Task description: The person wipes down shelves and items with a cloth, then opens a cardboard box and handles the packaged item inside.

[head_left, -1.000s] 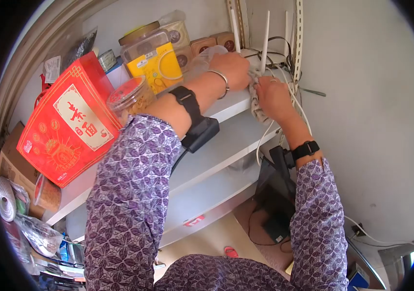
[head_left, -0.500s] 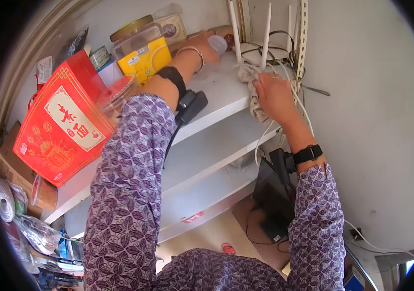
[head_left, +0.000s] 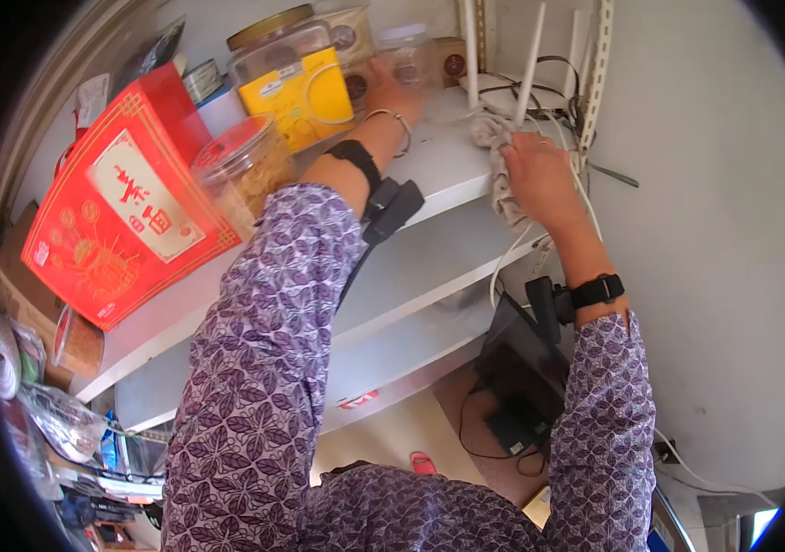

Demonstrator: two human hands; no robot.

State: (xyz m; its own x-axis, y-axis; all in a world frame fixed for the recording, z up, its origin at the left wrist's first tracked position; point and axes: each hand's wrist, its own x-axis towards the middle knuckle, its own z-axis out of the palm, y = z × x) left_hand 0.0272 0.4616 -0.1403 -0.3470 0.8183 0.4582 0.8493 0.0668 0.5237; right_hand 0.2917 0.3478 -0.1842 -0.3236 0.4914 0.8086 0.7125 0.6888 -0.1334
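At the back of the white shelf [head_left: 452, 166], a clear plastic jar [head_left: 409, 61] with a whitish lid stands upright. My left hand [head_left: 392, 96] is against its lower left side, seemingly gripping it; blur softens the fingers. My right hand [head_left: 542, 177] is closed on a crumpled grey cloth [head_left: 504, 189], which hangs over the shelf's front edge near the white router [head_left: 529, 99]. Left of my left hand are a yellow box-shaped package [head_left: 305, 103] and a gold-lidded jar [head_left: 270, 28].
A big red box [head_left: 126, 207] leans at the left beside a red-lidded tub [head_left: 243, 166]. White antennas and cables [head_left: 584, 193] rise and run near my right hand. A perforated metal post [head_left: 598, 74] stands by the wall. Lower shelves [head_left: 411, 285] lie underneath.
My left hand has brought the jar from a tilted position to upright at the back. The view has shifted a little. My right hand stays on the cloth.
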